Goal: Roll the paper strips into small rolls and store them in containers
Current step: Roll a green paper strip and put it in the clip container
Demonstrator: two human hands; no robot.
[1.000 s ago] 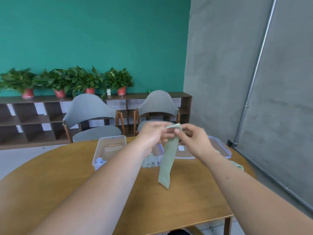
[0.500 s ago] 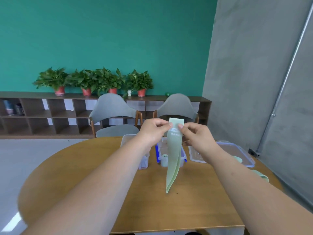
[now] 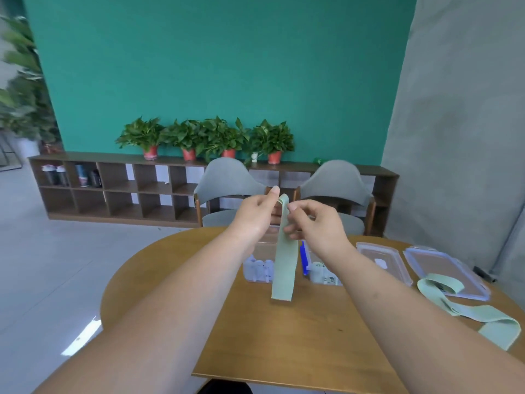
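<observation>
Left hand [image 3: 255,213] and right hand [image 3: 316,224] pinch top end of green paper strip [image 3: 285,265], equally near. Strip hangs straight down from them, long axis near vertical, lower end above table [image 3: 284,342], before clear containers [image 3: 249,269]. Roll probably begins at top.

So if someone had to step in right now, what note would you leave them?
Hands: left hand and right hand both pinch the top end of a green paper strip; the rest hangs over the table.
Things: left container and right container stand open behind it; two lids lie to the right.
Done: small rolls sit in both containers.
Left: roll this strip, store it, then the loose strips lying at the right.
</observation>
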